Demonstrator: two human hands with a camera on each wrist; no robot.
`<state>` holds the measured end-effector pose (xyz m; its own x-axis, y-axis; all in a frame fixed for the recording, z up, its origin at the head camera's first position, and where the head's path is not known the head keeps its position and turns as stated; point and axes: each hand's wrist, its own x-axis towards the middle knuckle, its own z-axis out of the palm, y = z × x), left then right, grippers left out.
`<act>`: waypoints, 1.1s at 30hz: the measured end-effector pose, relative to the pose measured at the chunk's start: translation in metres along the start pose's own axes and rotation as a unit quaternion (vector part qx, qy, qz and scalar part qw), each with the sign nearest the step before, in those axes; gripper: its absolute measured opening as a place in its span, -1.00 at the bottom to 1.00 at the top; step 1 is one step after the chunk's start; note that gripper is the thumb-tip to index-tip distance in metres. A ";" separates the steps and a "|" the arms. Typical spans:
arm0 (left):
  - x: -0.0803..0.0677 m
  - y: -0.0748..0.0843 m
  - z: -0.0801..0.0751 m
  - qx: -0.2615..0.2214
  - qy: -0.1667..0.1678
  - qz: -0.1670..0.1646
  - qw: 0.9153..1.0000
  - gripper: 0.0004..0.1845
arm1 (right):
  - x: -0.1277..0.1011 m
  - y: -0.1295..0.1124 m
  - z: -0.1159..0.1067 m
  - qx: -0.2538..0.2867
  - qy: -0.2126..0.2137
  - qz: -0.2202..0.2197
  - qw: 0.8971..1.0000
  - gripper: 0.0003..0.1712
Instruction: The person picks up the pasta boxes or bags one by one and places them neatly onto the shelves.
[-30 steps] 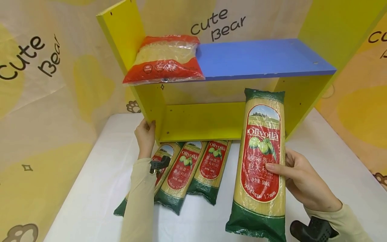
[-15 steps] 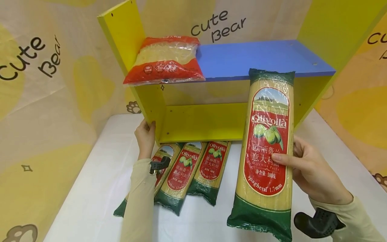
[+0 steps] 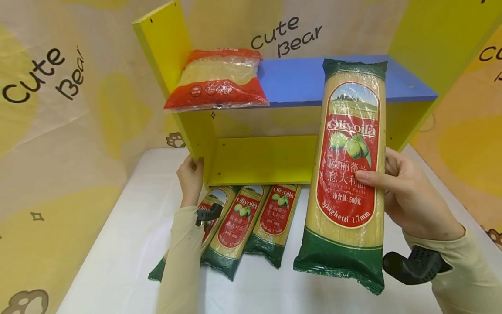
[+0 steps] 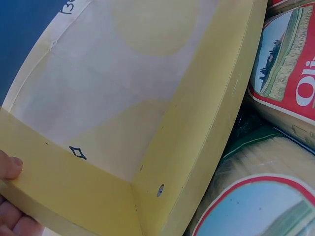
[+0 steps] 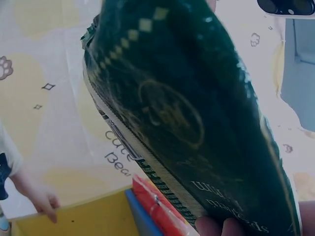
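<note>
My right hand [image 3: 415,196] holds a pack of spaghetti [image 3: 349,174] upright in front of the shelf unit, thumb on its red label. In the right wrist view the pack's dark green back [image 5: 182,98] fills the middle, with fingertips at its lower edge. My left hand [image 3: 190,181] grips the yellow left side panel [image 3: 198,144] of the unit; the left wrist view shows the thumb [image 4: 10,167] on the panel's inner face and fingers outside. Several more spaghetti packs [image 3: 235,222] lie on the table by the unit's front edge, one partly hidden by my left forearm.
A red bag of pasta [image 3: 219,78] lies at the left end of the blue upper shelf [image 3: 290,83], its front edge overhanging slightly. Below is the yellow bottom board [image 3: 262,157]. The unit stands on a white table [image 3: 129,235], with printed cloth behind.
My right hand has raised the spaghetti pack, whose top now stands before the blue shelf. The left hand keeps its grip on the side panel. The view has shifted slightly.
</note>
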<state>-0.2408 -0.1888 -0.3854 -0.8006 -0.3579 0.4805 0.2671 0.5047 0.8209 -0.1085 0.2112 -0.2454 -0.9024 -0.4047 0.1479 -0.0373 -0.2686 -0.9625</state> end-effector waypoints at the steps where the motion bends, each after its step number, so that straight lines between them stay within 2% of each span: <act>1: 0.000 0.000 0.000 0.001 0.000 0.000 1.000 -0.79 | 0.003 -0.003 0.001 0.001 0.000 -0.001 1.000 -0.53; 10: -0.001 -0.002 0.000 -0.009 -0.003 -0.005 1.000 -0.79 | 0.024 -0.018 0.010 0.023 -0.004 0.016 1.000 -0.57; 14: 0.000 -0.001 0.000 0.001 0.000 0.001 1.000 -0.79 | 0.035 -0.023 0.011 0.020 -0.008 0.019 1.000 -0.59; 18: 0.000 0.001 -0.001 0.013 0.004 0.005 1.000 -0.81 | 0.049 -0.029 0.011 0.030 0.016 0.022 0.999 -0.62; 25: 0.001 0.000 0.000 0.018 0.006 0.009 1.000 -0.81 | 0.069 -0.037 0.006 0.085 0.045 0.061 0.993 -0.58; 33: 0.003 -0.002 0.000 0.021 0.004 0.008 1.000 -0.80 | 0.090 -0.040 0.001 0.076 0.098 0.106 0.987 -0.44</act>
<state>-0.2435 -0.1909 -0.3861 -0.7922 -0.3559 0.4958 0.2569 0.5424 0.7999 -0.1882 0.1848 -0.1931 -0.9490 -0.2937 -0.1147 0.2130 -0.3291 -0.9199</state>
